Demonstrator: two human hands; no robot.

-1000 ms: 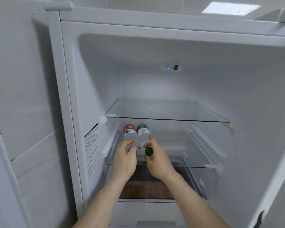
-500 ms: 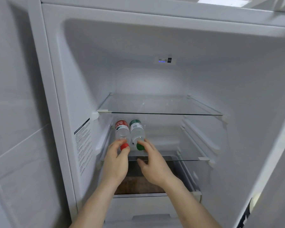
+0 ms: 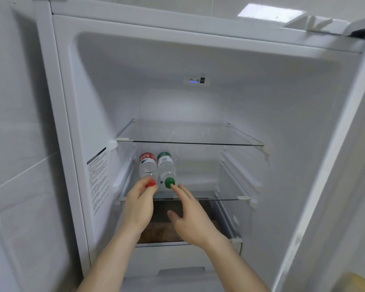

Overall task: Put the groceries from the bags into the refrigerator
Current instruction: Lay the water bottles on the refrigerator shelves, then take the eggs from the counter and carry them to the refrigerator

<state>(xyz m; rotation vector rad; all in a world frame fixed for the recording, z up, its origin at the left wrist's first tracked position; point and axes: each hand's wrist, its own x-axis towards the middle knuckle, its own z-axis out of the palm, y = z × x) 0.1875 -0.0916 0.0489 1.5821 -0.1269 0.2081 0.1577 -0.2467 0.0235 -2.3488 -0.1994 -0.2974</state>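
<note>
Two clear plastic water bottles lie side by side on the lower glass shelf (image 3: 219, 196) of the open white refrigerator (image 3: 240, 98), caps facing out: the red-capped bottle (image 3: 147, 167) on the left, touching the green-capped bottle (image 3: 166, 168). The left hand (image 3: 138, 207) has its fingers (image 3: 142, 183) curled round the red cap. The right hand (image 3: 193, 221) is loose, fingers straight, one fingertip touching the green cap, gripping nothing.

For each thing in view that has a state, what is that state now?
Refrigerator: door open.
Red-capped bottle: lying on the lower glass shelf.
Green-capped bottle: lying beside it.
Left hand: fingers at the red cap.
Right hand: open, fingertip at the green cap.
</note>
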